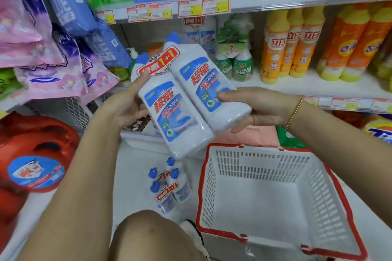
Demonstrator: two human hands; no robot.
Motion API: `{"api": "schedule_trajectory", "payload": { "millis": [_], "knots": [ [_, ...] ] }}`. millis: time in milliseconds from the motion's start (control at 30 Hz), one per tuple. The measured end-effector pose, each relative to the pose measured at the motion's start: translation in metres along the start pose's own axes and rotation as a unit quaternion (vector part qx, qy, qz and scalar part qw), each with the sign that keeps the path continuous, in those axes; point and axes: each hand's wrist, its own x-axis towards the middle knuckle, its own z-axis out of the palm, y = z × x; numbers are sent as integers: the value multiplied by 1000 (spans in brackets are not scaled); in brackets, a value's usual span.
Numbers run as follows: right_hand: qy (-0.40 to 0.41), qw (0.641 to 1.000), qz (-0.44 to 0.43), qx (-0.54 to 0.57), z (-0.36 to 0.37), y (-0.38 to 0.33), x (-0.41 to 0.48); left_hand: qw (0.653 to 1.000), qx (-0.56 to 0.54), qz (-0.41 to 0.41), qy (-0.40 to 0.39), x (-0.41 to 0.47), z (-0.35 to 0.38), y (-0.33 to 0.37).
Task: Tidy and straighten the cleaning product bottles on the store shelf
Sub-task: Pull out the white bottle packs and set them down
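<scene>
My left hand [125,104] and right hand [252,108] gripping a tilted twin-pack of white bottles [186,99] between them, white basket [318,167] below my right hand

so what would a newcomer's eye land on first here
The twin pack of white bottles with a red 1+1 sticker, held tilted mid-frame between the left hand and right hand. Next, the white basket with a red rim at lower right, then the row of orange bottles on the shelf at upper right.
</scene>
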Motion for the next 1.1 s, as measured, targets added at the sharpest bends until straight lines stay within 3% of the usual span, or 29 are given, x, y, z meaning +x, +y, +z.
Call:
{"api": "schedule_trajectory", "payload": {
  "millis": [167, 333, 467, 633, 867, 1100],
  "knots": [
    [-58, 983, -3, -172, 22, 32, 65, 980, 109, 150, 70, -23, -49, 2],
    [-80, 942, -18, -324, 68, 89, 157, 956, 133, 187, 186, -51, -92, -63],
    [-56, 879, -7, -473, 87, 161, 215, 936, 151, 109, 297, -61, -145, -153],
    [-3, 842, 34, -539, 77, 234, 236, 889, 153, 7, 431, -63, -170, -242],
    [34, 824, 20, -565, 76, 274, 248, 868, 134, -81, 472, -30, -169, -330],
    [31, 797, 21, -603, 78, 273, 250, 870, 92, -79, 478, -8, -137, -368]
  ]
}}
